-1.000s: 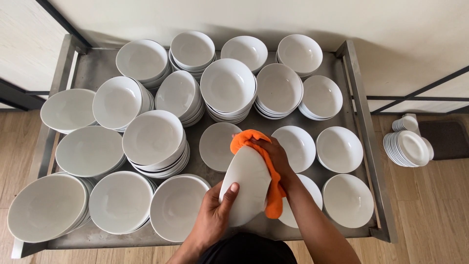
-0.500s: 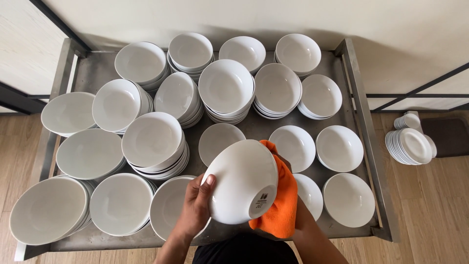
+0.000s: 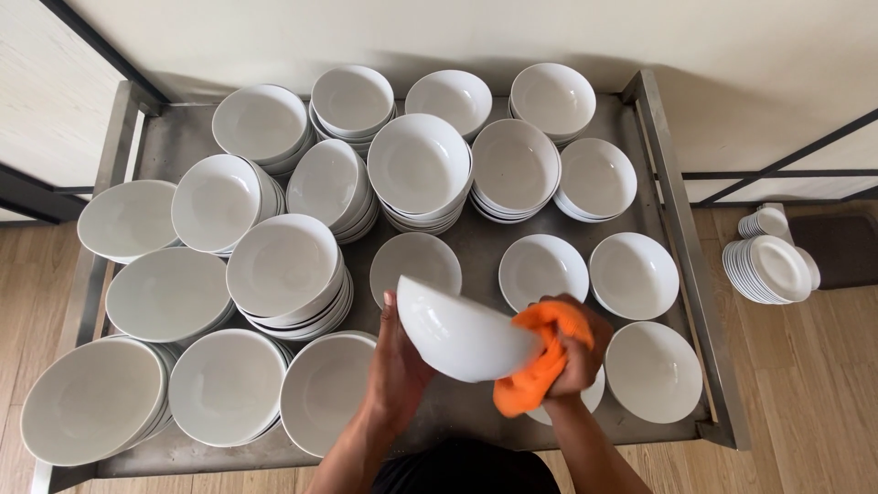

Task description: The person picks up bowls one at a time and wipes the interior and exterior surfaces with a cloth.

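L hand [image 3: 400, 352] gripped white bowl [image 3: 457, 337] at its left rim, tilted; R hand [image 3: 576, 352] clenched orange cloth [image 3: 540, 366] against bowl's right side, above steel cart [image 3: 672, 238].

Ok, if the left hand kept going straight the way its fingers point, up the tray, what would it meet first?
Probably the single shallow white bowl lying just beyond the fingertips of the left hand, which grips the tilted white bowl. Depth is unclear from above: the hand may pass over it toward the taller stack of bowls.
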